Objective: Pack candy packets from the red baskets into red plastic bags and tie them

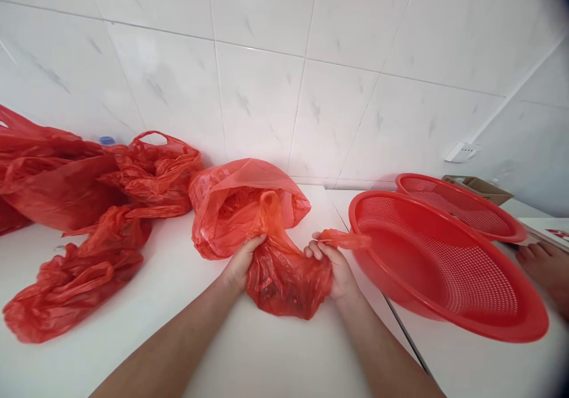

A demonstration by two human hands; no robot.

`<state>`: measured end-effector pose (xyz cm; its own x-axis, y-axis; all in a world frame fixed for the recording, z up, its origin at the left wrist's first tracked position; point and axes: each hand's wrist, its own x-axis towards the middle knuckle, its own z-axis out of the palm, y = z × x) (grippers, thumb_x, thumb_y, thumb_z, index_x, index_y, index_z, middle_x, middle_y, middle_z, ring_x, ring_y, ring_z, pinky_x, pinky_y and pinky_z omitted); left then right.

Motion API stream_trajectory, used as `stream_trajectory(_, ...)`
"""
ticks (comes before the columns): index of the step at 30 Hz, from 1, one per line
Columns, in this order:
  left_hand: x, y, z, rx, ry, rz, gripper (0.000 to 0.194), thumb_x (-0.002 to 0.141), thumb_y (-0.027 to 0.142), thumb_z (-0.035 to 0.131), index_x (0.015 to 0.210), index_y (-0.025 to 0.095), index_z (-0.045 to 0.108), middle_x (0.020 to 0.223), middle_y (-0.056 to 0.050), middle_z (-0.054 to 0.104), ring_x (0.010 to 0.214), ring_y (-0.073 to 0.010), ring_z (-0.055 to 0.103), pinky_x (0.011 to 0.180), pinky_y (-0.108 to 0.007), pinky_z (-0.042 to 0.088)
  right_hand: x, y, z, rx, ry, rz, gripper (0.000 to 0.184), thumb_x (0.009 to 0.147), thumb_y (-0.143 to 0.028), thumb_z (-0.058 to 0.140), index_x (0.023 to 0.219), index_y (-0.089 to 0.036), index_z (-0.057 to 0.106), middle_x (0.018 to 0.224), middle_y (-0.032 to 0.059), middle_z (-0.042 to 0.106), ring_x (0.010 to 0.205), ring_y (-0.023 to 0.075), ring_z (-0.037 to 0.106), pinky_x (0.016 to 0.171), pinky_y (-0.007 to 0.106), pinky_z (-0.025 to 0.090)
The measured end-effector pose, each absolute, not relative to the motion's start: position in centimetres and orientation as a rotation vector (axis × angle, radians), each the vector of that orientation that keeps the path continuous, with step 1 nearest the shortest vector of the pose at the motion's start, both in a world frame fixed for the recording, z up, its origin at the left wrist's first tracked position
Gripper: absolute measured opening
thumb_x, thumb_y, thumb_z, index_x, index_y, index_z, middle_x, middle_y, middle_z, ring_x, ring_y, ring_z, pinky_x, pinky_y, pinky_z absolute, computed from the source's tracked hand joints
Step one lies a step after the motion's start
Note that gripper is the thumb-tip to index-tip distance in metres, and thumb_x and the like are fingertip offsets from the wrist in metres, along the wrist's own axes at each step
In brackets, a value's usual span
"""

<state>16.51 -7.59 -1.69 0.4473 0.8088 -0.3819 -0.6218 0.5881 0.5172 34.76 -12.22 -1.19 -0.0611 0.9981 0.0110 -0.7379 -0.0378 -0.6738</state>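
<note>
Between my two hands is a thin red plastic bag [288,282] with dark contents that I cannot make out. My left hand [243,260] grips its left side, thumb on top. On the other side, my right hand [335,267] has its fingers curled round the bag near one handle, which sticks out to the right. The other handle stands up in front of a larger open red bag [213,226], which holds more crumpled red plastic. Both hands are just above the white table [267,362].
Several full red bags [66,191] crowd the left, with a long knotted one [75,279] nearer me. To the right stand a red colander [427,267], another colander [462,202] and a cardboard box [482,189]. Another person's hand [544,265] shows at the right edge.
</note>
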Motion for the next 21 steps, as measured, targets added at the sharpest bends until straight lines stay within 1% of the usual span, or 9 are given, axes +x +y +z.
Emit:
stream_trajectory(1, 16.5, -7.6, -1.8, 0.317, 0.652, 0.924, 0.016, 0.078, 0.022, 0.064, 0.091, 0.014, 0.061, 0.086, -0.010, 0.071, 0.081, -0.0239, 0.069, 0.078, -0.037, 0.055, 34.8, -12.3, -1.1, -0.553, -0.649, 1.551, 0.017, 0.074, -0.032, 0.070, 0.087, -0.023, 0.066, 0.055, -0.0058, 0.044, 0.060, 0.0110, 0.051, 0.063, 0.024, 0.045)
stream_trajectory(3, 16.4, -7.8, -2.0, 0.335, 0.619, 0.921, 0.013, 0.078, 0.022, 0.062, 0.089, 0.015, 0.061, 0.083, -0.008, 0.071, 0.079, -0.0226, 0.069, 0.076, -0.035, 0.055, 34.5, -12.4, -0.9, -0.613, -0.777, 1.550, 0.035, 0.080, -0.052, 0.060, 0.096, -0.021, 0.066, 0.054, -0.0054, 0.039, 0.054, 0.0108, 0.045, 0.058, 0.024, 0.042)
stream_trajectory(5, 16.4, -8.1, -2.0, 0.345, 0.583, 0.882, 0.013, 0.079, 0.024, 0.061, 0.088, 0.015, 0.061, 0.081, -0.008, 0.070, 0.078, -0.0233, 0.069, 0.074, -0.035, 0.054, 34.0, -12.9, -0.7, -0.753, -0.928, 1.516, 0.058, 0.082, -0.069, 0.043, 0.104, -0.020, 0.065, 0.057, -0.0029, 0.044, 0.054, 0.0121, 0.045, 0.058, 0.026, 0.042)
stream_trajectory(7, 16.5, -8.4, -1.8, 0.356, 0.544, 0.828, 0.013, 0.079, 0.026, 0.060, 0.084, 0.014, 0.061, 0.077, -0.009, 0.070, 0.076, -0.0238, 0.069, 0.072, -0.035, 0.054, 33.4, -13.5, -0.5, -0.894, -1.076, 1.474, 0.069, 0.083, -0.074, 0.031, 0.108, -0.019, 0.065, 0.064, 0.0009, 0.052, 0.058, 0.0142, 0.049, 0.063, 0.029, 0.044)
stream_trajectory(10, 16.7, -8.5, -1.6, 0.372, 0.511, 0.788, 0.012, 0.077, 0.024, 0.060, 0.072, 0.014, 0.058, 0.071, -0.008, 0.068, 0.067, -0.0214, 0.067, 0.067, -0.033, 0.053, 32.5, -14.5, -0.3, -1.041, -1.242, 1.368, 0.057, 0.087, -0.065, 0.037, 0.113, -0.021, 0.063, 0.074, 0.0035, 0.059, 0.066, 0.0153, 0.052, 0.069, 0.031, 0.046)
stream_trajectory(13, 16.7, -8.4, -1.9, 0.382, 0.543, 0.841, 0.014, 0.076, 0.021, 0.060, 0.065, 0.015, 0.054, 0.066, -0.006, 0.066, 0.058, -0.0175, 0.063, 0.060, -0.030, 0.052, 32.0, -14.8, -0.2, -1.093, -1.217, 1.243, 0.045, 0.086, -0.053, 0.054, 0.119, -0.023, 0.056, 0.071, -0.0005, 0.058, 0.060, 0.0125, 0.050, 0.065, 0.028, 0.046)
stream_trajectory(15, 16.6, -8.5, -2.2, 0.415, 0.546, 0.878, 0.013, 0.076, 0.020, 0.062, 0.066, 0.014, 0.055, 0.067, -0.005, 0.066, 0.058, -0.0163, 0.063, 0.060, -0.029, 0.051, 31.9, -14.6, -0.3, -1.086, -1.109, 1.223, 0.038, 0.084, -0.052, 0.057, 0.108, -0.022, 0.057, 0.063, -0.0033, 0.053, 0.055, 0.0112, 0.048, 0.061, 0.027, 0.045)
stream_trajectory(17, 16.4, -8.6, -2.3, 0.495, 0.512, 0.870, 0.007, 0.075, 0.018, 0.063, 0.071, 0.014, 0.058, 0.071, -0.005, 0.067, 0.063, -0.0173, 0.065, 0.064, -0.030, 0.053, 32.2, -14.1, -0.4, -1.067, -0.965, 1.238, 0.034, 0.084, -0.055, 0.056, 0.086, -0.021, 0.056, 0.055, -0.0050, 0.047, 0.051, 0.0108, 0.046, 0.059, 0.027, 0.044)
stream_trajectory(21, 16.4, -9.3, -1.9, 0.687, 0.394, 0.819, 0.016, 0.073, 0.014, 0.067, 0.088, 0.014, 0.064, 0.082, -0.007, 0.069, 0.074, -0.0211, 0.067, 0.071, -0.033, 0.054, 33.1, -13.6, -0.6, -0.970, -0.715, 1.340, 0.048, 0.078, -0.068, 0.051, 0.067, -0.021, 0.049, 0.050, -0.0043, 0.043, 0.053, 0.0128, 0.049, 0.061, 0.030, 0.046)
